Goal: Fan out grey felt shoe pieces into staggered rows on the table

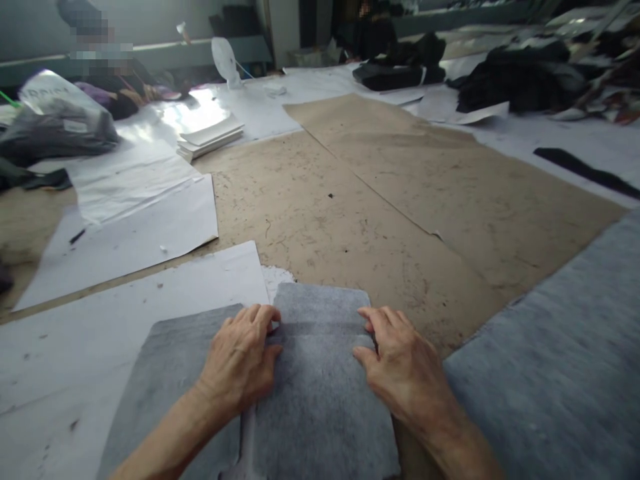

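A blue-grey fabric piece (325,400) lies at the bottom centre, with a crease running across it near its far end. At its left edge, beside the crease, my left hand (245,353) has its thumb and fingers apart. My right hand (400,357) touches the opposite edge with thumb and fingertips spread. Neither hand is closed around the fabric. Under my left forearm lies a second grey piece (170,373), flat on white paper. The nearest ends of both pieces run out of view.
Brown paper (310,213) covers the table's middle. A large blue-grey sheet (560,360) lies at the right, white sheets (150,220) at the left. Farther off are a white stack (213,139), a plastic bag (65,120), dark cloth heaps (520,77) and a person across the table.
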The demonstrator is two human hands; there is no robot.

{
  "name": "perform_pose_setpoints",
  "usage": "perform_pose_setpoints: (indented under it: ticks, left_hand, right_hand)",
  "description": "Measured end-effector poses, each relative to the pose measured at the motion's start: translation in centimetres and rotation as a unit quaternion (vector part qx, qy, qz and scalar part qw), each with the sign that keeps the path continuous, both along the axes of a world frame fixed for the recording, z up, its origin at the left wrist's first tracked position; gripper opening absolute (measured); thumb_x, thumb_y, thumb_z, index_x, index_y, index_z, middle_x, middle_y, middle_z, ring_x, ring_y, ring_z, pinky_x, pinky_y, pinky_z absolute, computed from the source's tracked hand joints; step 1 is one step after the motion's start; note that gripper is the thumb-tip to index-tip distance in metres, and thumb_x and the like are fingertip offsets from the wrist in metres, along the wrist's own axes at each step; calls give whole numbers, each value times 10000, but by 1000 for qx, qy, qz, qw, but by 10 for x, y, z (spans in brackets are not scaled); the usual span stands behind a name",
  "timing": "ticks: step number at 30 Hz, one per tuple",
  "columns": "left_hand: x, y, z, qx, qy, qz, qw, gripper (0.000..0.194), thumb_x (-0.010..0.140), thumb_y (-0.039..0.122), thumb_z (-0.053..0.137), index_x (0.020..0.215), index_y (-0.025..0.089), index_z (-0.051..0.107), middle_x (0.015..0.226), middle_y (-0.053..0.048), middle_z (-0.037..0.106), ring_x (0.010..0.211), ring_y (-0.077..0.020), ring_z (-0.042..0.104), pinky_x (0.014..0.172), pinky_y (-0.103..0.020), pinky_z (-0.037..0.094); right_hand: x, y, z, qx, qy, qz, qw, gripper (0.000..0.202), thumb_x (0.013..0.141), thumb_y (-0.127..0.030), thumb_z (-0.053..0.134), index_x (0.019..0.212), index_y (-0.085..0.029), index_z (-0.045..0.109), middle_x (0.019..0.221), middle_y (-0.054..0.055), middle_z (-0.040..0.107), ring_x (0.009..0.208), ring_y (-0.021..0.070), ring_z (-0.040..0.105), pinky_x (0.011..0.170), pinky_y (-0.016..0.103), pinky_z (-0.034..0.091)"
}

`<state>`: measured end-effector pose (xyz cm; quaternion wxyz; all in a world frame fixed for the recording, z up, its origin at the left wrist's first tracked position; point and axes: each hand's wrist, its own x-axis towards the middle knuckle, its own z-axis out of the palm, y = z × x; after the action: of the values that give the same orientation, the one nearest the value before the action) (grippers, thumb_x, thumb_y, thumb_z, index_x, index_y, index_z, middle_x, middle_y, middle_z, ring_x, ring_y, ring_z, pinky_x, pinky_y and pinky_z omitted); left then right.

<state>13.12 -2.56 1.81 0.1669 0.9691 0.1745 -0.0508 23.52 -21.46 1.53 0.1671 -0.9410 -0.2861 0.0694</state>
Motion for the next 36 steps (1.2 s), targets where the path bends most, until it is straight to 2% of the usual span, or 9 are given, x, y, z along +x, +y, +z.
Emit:
perform_pose_setpoints:
  ticks: [4,6,8,12,16,22,26,31,36]
  left_hand:
    - [4,1,5,-21,54,46,997,127,693,218,515,815,208,485,815,-16,545,808,-193,510,702,-296,344]
    - [4,2,6,-26,67,63,995,83,721,280,502,717,206,466,768,-12,528,773,-185,506,681,-287,329]
    - [4,4,7,-35,76,71,994,168,761,325,457,649,203,432,723,-7,511,729,-172,497,661,-281,312]
    - [8,9,7,-47,113,91,988,260,779,361,415,577,199,389,642,2,484,664,-157,475,608,-266,277]
    - [15,10,7,-45,127,99,986,266,752,363,437,551,195,387,609,-1,488,644,-159,468,577,-260,248]
    - [17,8,7,-33,125,118,985,255,728,356,454,535,194,421,599,-13,499,652,-170,476,572,-262,235]
    - [17,7,8,-27,120,128,984,230,719,346,468,546,195,475,623,-16,528,691,-176,499,579,-259,248]
    - [18,7,10,-22,123,130,984,205,723,329,479,574,197,528,649,-12,562,730,-179,527,585,-252,273]
    - [17,0,11,-7,122,121,985,213,754,322,467,596,193,528,675,-27,571,718,-197,540,598,-277,292]
  right_hand:
    - [4,-1,0,-44,19,-54,997,100,648,-265,652,727,-231,601,758,-1,571,756,193,555,614,289,399]
    - [0,-3,-4,-41,1,-84,996,133,662,-346,651,639,-233,584,691,-10,558,666,175,548,561,277,367]
    - [-4,-5,-8,-20,-20,-95,995,202,720,-379,601,591,-228,561,644,-19,556,591,148,528,521,260,333]
    - [-10,-8,-12,-1,-75,-90,993,249,755,-307,567,532,-210,511,572,-28,534,524,121,491,481,246,282]
    - [-10,-5,-11,-4,-97,-79,992,253,729,-277,575,506,-202,483,548,-28,513,503,113,468,492,244,282]
    - [-9,-1,-10,-9,-70,-93,993,226,716,-262,549,505,-206,492,558,-21,538,524,124,488,500,244,295]
    - [-6,-4,-12,-3,-46,-114,992,258,706,-331,560,486,-215,489,540,-22,541,469,119,463,466,248,281]
    - [-4,-6,-13,-18,-30,-101,994,270,728,-359,559,503,-224,495,562,-15,555,470,132,475,452,259,290]
    - [-10,-3,-10,-38,-78,-106,991,239,724,-299,604,524,-219,499,572,-2,556,523,162,511,466,283,338]
